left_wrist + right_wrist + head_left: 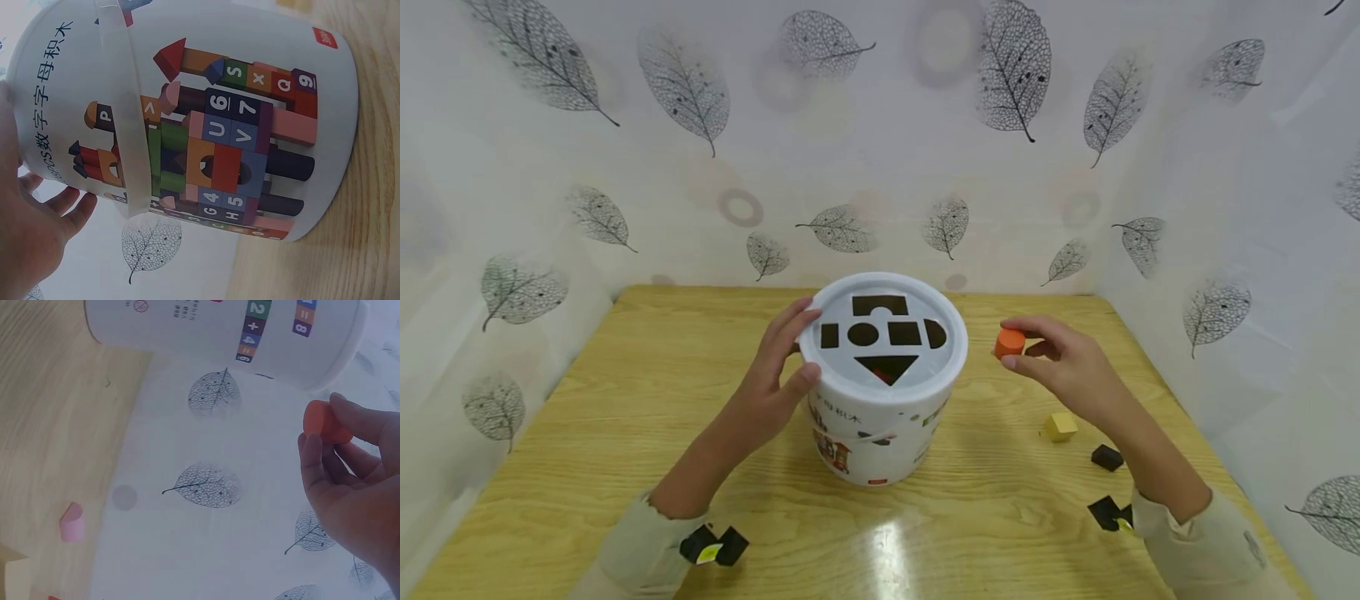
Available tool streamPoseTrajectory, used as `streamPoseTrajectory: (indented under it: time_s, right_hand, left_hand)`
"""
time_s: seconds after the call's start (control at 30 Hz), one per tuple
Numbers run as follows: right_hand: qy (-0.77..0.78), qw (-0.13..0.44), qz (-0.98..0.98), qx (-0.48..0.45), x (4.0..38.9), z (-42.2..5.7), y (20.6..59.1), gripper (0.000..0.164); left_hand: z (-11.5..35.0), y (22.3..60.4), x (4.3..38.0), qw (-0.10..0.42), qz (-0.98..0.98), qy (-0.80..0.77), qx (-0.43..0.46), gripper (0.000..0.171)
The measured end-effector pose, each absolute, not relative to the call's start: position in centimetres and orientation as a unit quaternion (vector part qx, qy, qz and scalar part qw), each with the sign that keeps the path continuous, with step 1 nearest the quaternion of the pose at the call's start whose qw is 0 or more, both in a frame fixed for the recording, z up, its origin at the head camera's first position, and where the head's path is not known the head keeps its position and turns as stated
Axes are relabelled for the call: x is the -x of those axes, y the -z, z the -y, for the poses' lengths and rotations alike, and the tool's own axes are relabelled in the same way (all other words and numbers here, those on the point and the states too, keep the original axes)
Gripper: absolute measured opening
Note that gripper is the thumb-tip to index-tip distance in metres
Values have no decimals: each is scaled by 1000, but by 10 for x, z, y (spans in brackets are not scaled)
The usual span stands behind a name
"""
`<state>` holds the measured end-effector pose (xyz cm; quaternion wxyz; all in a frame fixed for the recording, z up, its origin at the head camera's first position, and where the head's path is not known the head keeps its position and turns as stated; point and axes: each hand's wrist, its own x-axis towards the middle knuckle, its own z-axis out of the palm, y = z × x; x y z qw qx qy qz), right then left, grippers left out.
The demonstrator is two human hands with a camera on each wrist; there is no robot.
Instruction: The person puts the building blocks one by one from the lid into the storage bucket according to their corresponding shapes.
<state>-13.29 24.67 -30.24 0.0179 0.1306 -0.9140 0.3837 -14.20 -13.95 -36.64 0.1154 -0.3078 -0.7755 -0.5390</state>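
Right hand pinches orange cylinder, left hand spread on bucket rim; looks pre-insert, next calls for aligning over round hole.

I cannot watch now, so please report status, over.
Left grip touching lid. Right grip pinching orange block, clear of bucket. Nothing visible between block and lid.

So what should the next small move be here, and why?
Probably carry the orange block leftward until it is over the round hole in the lid. The right hand pinches it to the right of the bucket, its end looks round like that opening, and the left hand already rests at the lid's edge.
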Motion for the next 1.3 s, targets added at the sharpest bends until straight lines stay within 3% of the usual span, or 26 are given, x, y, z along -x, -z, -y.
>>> streamPoseTrajectory:
  time_s: [0.57, 0.9, 1.3]
  right_hand:
    - [-443, 41, 864, -238, 150, -194, 271, 42]
    - [-436, 24, 859, -266, 159, -168, 262, 44]
    - [-445, -37, 860, -247, 168, -143, 260, 44]
  left_hand:
    - [140, 366, 142, 119, 774, 538, 311, 59]
    - [140, 366, 143, 118, 774, 536, 316, 60]
    - [140, 366, 143, 117, 775, 537, 313, 61]
